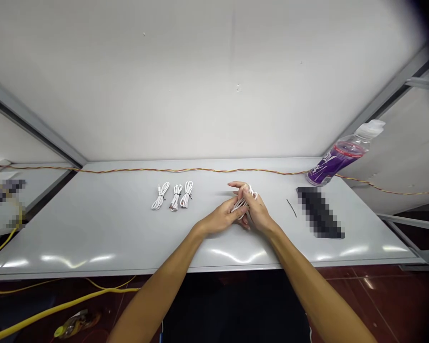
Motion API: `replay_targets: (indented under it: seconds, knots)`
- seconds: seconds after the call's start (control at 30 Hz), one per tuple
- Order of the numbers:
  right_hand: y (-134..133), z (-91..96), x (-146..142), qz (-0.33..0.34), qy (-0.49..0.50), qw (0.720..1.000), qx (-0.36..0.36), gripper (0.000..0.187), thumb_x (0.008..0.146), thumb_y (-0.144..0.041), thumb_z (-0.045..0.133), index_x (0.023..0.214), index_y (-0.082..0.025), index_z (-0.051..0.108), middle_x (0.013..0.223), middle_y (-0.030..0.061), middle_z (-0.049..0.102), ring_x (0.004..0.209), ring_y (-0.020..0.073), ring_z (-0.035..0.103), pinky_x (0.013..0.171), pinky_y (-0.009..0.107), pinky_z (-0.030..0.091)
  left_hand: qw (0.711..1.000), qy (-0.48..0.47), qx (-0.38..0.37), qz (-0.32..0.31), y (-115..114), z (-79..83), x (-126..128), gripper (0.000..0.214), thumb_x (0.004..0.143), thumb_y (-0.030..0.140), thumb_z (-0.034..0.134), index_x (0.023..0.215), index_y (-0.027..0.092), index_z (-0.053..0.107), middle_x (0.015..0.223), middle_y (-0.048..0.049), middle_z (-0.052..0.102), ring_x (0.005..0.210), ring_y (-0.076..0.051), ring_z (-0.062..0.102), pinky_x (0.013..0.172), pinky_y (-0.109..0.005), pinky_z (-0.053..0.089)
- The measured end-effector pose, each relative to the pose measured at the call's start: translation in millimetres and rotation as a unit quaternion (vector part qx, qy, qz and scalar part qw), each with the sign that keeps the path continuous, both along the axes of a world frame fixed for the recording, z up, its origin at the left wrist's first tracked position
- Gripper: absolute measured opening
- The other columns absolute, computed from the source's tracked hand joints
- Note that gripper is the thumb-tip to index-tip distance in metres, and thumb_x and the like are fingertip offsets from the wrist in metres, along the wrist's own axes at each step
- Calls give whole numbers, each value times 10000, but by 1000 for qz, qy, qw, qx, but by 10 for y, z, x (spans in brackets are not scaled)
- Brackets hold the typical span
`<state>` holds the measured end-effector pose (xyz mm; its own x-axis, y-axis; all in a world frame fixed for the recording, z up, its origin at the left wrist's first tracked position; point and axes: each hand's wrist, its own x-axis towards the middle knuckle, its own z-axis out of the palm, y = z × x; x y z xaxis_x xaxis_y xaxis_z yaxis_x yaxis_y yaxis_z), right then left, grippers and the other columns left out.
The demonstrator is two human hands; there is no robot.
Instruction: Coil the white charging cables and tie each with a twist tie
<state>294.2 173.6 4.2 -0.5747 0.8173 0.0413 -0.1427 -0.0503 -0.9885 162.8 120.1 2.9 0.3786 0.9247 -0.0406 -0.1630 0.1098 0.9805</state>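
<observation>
Both my hands are raised just above the white table [103, 233], and between them they hold a looped white cable [245, 202]. My left hand [219, 217] grips the loops from the near side, while my right hand [256, 208] pinches them from the right, its fingers partly hiding the coil. To the left of my hands lie three white cable coils [160, 196], [176, 197], [186, 194], each bound with a dark tie. A short black wire tie [291, 207] lies to the right of my right hand.
A pixelated dark object [320, 212] lies on the right of the table, beside a tilted purple-labelled plastic bottle [338, 156]. A twisted red-and-yellow wire [200, 169] runs along the back edge. A thick yellow cable [57, 308] lies on the floor.
</observation>
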Motion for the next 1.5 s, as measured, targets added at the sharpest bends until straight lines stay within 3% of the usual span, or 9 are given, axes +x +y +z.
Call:
replay_targets:
  seconds: [0.17,0.3,0.43,0.57,0.7,1.0,1.1,1.33,1.5]
  knots:
    - [-11,-7,41,47,-24,999,2,521,895,-644,470,1232,-249,507,690,-39,587,349,101,512,291,216,403,1000,22,0,-7,-3,-31,-50,528,879,555,561,1231,171,471,775,-11,544,633,-137,579,614,-311,522]
    - [44,-54,20,12,-18,999,47,407,885,-586,533,1075,-234,612,997,39,648,580,126,637,518,283,548,1000,14,-1,1,4,-17,-71,443,864,573,568,1056,175,531,744,22,420,597,-91,419,518,-235,472]
    - [168,-19,193,-99,-65,982,148,367,844,-511,629,1089,-238,641,1120,65,635,908,184,629,791,330,522,999,21,-14,27,25,-18,-91,473,905,576,493,1178,192,521,723,40,307,568,-83,311,479,-200,427]
    - [331,94,798,-276,-310,866,278,297,890,-466,561,1066,-248,658,957,66,656,781,209,595,708,367,451,993,44,-9,109,57,-67,-83,466,921,579,452,1172,195,537,760,21,320,579,-83,311,433,-174,331]
    - [435,64,1377,-224,-551,760,261,249,872,-417,567,1026,-245,661,884,100,702,746,282,613,613,398,398,991,42,-9,131,81,-112,-62,426,914,583,462,1094,204,538,771,16,348,598,-89,333,441,-176,302]
    - [431,-179,1387,-170,-592,749,244,190,866,-330,520,767,-216,635,824,113,685,718,273,642,592,358,409,990,24,-4,140,106,-136,-105,337,924,543,460,904,206,469,781,25,362,588,-80,307,463,-178,267]
    - [404,-129,1290,-162,-571,768,241,179,885,-359,503,830,-233,617,848,81,686,739,259,645,604,349,419,988,46,10,149,103,-142,-113,346,931,521,458,1092,229,549,749,31,334,592,-91,280,466,-192,248]
    - [145,-35,550,-58,-190,975,104,245,888,-474,549,902,-229,536,764,22,655,498,154,563,417,270,404,985,76,16,152,100,-190,-111,504,938,497,455,1391,276,452,718,33,347,581,-100,289,464,-206,238]
    - [-26,-45,102,-50,-83,992,82,258,868,-471,611,935,-239,521,769,-3,644,372,90,476,335,232,330,994,-20,-48,94,84,-125,-124,438,902,389,523,1328,295,487,724,38,360,537,-81,260,447,-195,209]
